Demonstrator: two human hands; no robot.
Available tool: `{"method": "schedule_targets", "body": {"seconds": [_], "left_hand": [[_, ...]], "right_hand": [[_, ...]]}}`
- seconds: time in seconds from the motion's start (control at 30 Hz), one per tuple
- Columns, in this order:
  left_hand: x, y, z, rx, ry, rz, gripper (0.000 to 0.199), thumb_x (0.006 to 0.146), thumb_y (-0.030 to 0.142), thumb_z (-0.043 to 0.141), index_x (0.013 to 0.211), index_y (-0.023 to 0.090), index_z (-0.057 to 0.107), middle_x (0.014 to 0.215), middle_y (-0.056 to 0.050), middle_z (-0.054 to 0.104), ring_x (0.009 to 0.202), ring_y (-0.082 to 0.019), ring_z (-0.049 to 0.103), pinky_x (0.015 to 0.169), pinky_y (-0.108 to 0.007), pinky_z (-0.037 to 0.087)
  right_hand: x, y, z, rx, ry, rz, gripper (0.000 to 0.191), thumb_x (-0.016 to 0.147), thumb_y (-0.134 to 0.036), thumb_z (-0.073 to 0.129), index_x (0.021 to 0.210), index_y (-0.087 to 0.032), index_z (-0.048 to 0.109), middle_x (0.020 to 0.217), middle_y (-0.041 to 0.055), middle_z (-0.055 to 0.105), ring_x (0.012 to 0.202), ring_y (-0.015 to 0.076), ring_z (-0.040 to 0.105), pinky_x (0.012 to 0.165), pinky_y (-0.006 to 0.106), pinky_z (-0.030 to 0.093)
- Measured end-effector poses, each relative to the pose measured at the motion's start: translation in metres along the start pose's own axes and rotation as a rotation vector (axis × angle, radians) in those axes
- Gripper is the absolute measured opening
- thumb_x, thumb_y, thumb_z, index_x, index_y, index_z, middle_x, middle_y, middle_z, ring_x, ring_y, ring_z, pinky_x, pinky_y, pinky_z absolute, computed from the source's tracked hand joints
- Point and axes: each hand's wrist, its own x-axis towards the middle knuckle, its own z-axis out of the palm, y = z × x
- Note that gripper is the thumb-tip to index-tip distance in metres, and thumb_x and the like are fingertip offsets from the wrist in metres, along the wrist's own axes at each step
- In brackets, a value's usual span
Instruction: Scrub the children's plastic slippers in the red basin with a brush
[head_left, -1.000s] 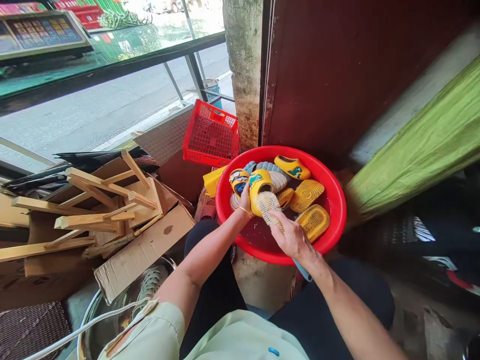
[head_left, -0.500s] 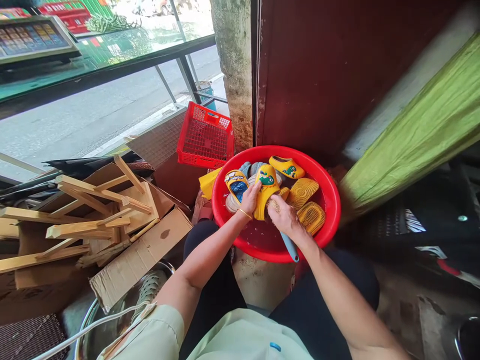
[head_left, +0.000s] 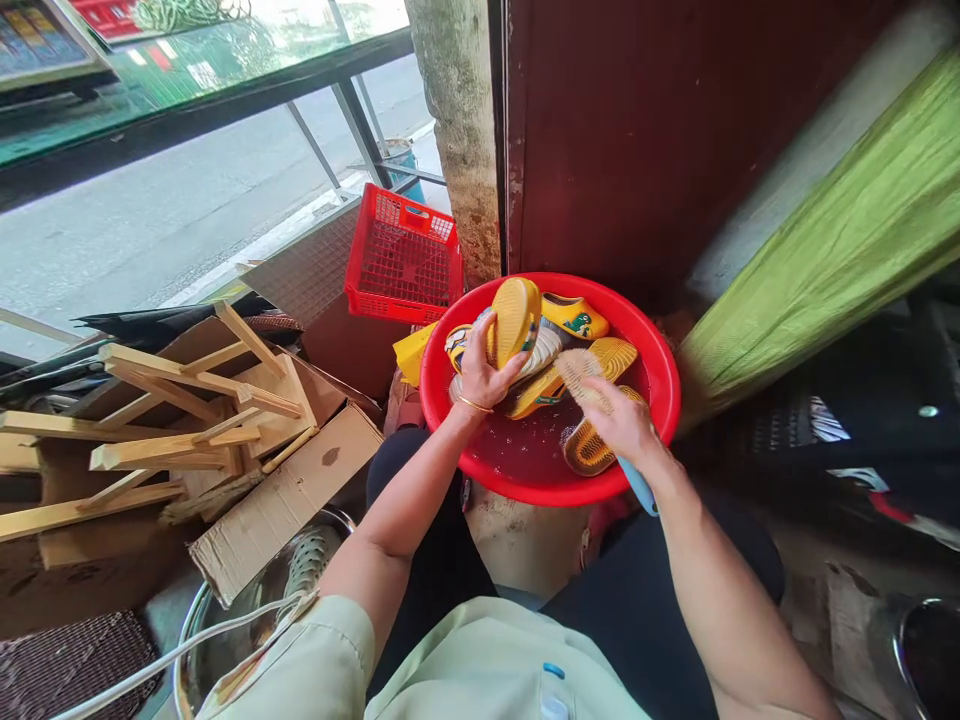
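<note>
My left hand [head_left: 481, 368] grips a yellow clog [head_left: 514, 318] above the left part of a red basin [head_left: 664, 420], its sole turned up toward me. In my right hand [head_left: 621, 420] is a scrub brush [head_left: 579, 375] with pale bristles and a blue handle that sticks out below the palm. The bristles are apart from the held clog, to its right. Dark water stands in the basin. Several more yellow shoes lie there: one with a green dinosaur [head_left: 576, 318] at the back, one sole-up [head_left: 615, 355], another at the front [head_left: 589, 450]. Greyish-white footwear [head_left: 541, 358] shows between them.
A red plastic crate [head_left: 405, 255] stands behind the basin on the left. Wooden stools [head_left: 217, 400] and cardboard [head_left: 289, 495] are piled at my left, above a metal tub [head_left: 187, 640] holding a shoe. A green cloth [head_left: 825, 240] hangs at the right.
My left hand has raised the clog and turned it from its dinosaur-decorated upper to its sole. The brush has come away from it, moving right. Shoes in the basin have shifted.
</note>
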Motion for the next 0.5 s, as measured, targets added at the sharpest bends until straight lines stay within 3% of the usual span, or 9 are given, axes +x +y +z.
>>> {"method": "schedule_targets", "body": {"seconds": [0.1, 0.23, 0.37, 0.5], "left_hand": [[-0.001, 0.007, -0.003, 0.135, -0.091, 0.202, 0.082, 0.063, 0.044, 0.093, 0.136, 0.025, 0.061, 0.151, -0.011, 0.055, 0.148, -0.035, 0.040, 0.122, -0.046, 0.033], [0.007, 0.006, -0.001, 0.037, -0.034, 0.126, 0.065, 0.074, 0.042, 0.085, 0.132, 0.023, 0.063, 0.140, -0.010, 0.063, 0.142, -0.032, 0.048, 0.117, -0.042, 0.040], [0.024, -0.010, -0.007, -0.002, 0.034, 0.000, 0.059, 0.074, 0.043, 0.086, 0.125, 0.021, 0.067, 0.130, -0.011, 0.069, 0.137, -0.033, 0.053, 0.114, -0.043, 0.042], [0.022, -0.022, -0.006, 0.260, 0.005, 0.074, 0.064, 0.058, 0.035, 0.096, 0.115, 0.021, 0.071, 0.149, -0.015, 0.057, 0.152, -0.040, 0.031, 0.124, -0.052, 0.024]], "right_hand": [[0.005, 0.003, -0.008, -0.004, 0.104, 0.044, 0.048, 0.090, -0.040, 0.057, 0.133, -0.021, 0.068, 0.122, 0.0087, 0.077, 0.106, 0.0290, 0.074, 0.092, 0.039, 0.058], [0.008, 0.011, -0.017, -0.109, 0.142, 0.089, 0.053, 0.091, -0.045, 0.056, 0.137, -0.022, 0.066, 0.121, 0.0100, 0.076, 0.099, 0.0303, 0.074, 0.085, 0.040, 0.058], [0.004, 0.031, -0.033, -0.292, 0.050, 0.207, 0.056, 0.093, -0.047, 0.051, 0.141, -0.020, 0.065, 0.112, 0.0158, 0.078, 0.092, 0.0336, 0.074, 0.085, 0.044, 0.057], [-0.001, 0.048, -0.049, -0.446, -0.113, 0.345, 0.059, 0.096, -0.049, 0.045, 0.145, -0.021, 0.063, 0.118, 0.0199, 0.075, 0.096, 0.0381, 0.074, 0.089, 0.050, 0.055]]}}
